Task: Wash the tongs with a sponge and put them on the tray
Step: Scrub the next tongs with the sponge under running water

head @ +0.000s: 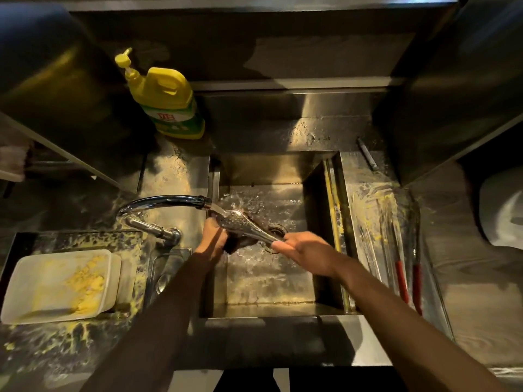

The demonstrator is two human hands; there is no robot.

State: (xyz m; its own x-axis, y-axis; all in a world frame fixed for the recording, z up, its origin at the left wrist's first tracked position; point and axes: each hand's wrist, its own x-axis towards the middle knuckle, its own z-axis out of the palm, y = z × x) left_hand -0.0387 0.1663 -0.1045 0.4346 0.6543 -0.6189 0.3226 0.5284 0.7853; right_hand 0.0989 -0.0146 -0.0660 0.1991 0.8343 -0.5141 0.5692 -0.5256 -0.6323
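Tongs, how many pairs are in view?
2. One metal pair is held over the sink under the tap; a red-handled pair lies on the tray right of the sink. Glare may hide others there.

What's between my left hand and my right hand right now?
The head view shows the metal tongs bridging that gap: right hand grips one end, left hand holds a dark sponge against the other, under the running tap.

Right hand (304,251) grips tongs (246,226) under running faucet (167,202); left hand (212,236) holds sponge (240,241).
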